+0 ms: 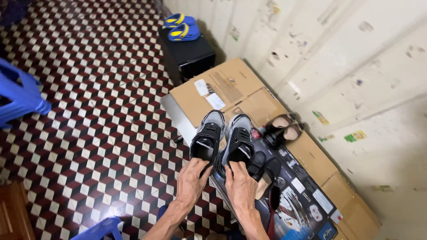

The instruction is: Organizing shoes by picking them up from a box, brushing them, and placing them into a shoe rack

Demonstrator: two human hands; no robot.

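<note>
Both hands are working close under the camera: my left hand (pixel 191 180) is clamping the heel of the left grey-and-black sneaker (pixel 208 138), and my right hand (pixel 240 186) is closing around the heel of the right sneaker (pixel 239 140). I am holding the pair side by side, toes pointing away, above the flattened cardboard boxes (pixel 231 86) lying along the wall (pixel 338 53). Beside the right sneaker, black sandals (pixel 281 131) and a dark slipper (pixel 264 171) are resting on a printed dark box (pixel 302 209). To do this well, I am judging that both grips should be staying firm at the heels and the soles level, keeping clear of the neighbouring footwear. Blue clogs (pixel 181 26) are sitting on a black box (pixel 189 55).
</note>
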